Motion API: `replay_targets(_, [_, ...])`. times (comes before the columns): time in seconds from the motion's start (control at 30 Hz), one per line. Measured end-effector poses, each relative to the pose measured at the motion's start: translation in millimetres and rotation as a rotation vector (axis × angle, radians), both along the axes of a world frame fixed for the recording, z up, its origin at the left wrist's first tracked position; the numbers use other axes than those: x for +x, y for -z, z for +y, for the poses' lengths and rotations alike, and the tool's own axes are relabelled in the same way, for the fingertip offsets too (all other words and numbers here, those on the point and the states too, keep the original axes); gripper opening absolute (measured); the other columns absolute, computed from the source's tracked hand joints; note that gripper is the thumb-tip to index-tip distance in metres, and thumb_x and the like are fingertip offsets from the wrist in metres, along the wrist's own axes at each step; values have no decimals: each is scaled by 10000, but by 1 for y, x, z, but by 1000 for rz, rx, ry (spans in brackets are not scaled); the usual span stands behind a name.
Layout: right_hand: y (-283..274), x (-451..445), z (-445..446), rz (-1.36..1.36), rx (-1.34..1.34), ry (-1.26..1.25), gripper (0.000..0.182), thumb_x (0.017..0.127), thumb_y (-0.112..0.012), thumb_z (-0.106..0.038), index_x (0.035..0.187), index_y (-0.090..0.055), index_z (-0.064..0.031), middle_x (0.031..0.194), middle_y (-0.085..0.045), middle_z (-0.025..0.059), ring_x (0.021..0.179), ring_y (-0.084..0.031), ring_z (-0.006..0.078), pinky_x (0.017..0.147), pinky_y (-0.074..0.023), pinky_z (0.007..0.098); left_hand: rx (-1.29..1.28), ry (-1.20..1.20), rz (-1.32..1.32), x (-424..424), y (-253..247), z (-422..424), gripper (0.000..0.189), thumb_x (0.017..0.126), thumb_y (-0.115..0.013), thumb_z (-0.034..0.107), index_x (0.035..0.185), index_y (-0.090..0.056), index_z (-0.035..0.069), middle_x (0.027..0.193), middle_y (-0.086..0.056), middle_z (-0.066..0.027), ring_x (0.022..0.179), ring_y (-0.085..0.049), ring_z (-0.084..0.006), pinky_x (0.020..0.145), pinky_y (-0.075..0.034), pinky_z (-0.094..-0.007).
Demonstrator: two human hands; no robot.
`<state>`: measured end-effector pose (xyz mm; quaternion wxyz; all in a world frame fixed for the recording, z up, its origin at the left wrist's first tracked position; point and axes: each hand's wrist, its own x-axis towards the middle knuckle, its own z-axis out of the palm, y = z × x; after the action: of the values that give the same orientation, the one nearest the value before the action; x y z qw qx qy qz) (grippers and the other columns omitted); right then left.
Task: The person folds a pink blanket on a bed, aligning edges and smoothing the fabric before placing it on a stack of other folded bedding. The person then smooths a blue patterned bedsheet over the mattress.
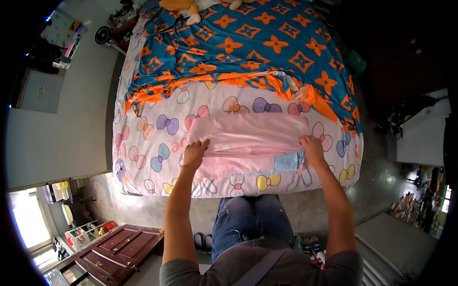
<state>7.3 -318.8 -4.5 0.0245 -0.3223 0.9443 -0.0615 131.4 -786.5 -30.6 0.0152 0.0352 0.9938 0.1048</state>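
Note:
A folded pink cloth (247, 132) lies across the near part of the bed, wider than it is deep, with creases along its middle. Near its lower right corner a light blue patch (285, 162) shows. My left hand (195, 154) grips the cloth's left edge, fingers on top and the thumb side hidden. At the opposite edge, my right hand (312, 147) pinches the fabric above the blue patch. Beneath the cloth is a pale bedsheet (150, 143) printed with coloured bows.
A blue and orange patterned blanket (264, 43) covers the far part of the bed, its near edge bunched. Plush toys (179, 5) rest at the far end. A fan (103, 35) stands far left. A brown panelled door (114, 250) is at the lower left, with slippers (203, 242) on the floor.

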Motion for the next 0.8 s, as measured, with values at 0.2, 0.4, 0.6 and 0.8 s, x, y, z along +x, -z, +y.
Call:
replay_targets(0.2, [13,50,2,-77,40,46,445,769,-547,-29,1193,-540,-163,1020,-563,31,973,-561,246,696,-441,392,16,-11,-69,50,33,3,226,841,-579,135,1062,-575,180,841,-592,-61,794,-608,-273,694,-463,-418])
replay_targets(0.4, [47,81,12,-108,55,64,494,774,-562,-53,1242,-544,-208,1093,-542,36,990,-554,249,694,-463,389,-74,-89,-165,83,62,21,299,834,-590,168,1130,-565,198,918,-585,-58,841,-600,-281,704,-469,-425])
replay_targets(0.6, [93,111,26,-139,136,97,502,803,-549,-83,1287,-521,-215,1322,-486,42,1163,-505,272,817,-479,409,-161,-89,-493,113,89,34,525,812,-573,112,1315,-494,240,1265,-478,-98,1128,-511,-310,859,-464,-456])
replay_targets(0.8, [126,115,8,-388,143,244,463,755,-582,-56,1208,-582,-153,1424,-410,83,1281,-409,309,849,-451,492,22,-60,-558,100,93,57,478,782,-553,80,1256,-528,142,1381,-396,-118,1269,-391,-323,972,-416,-484])
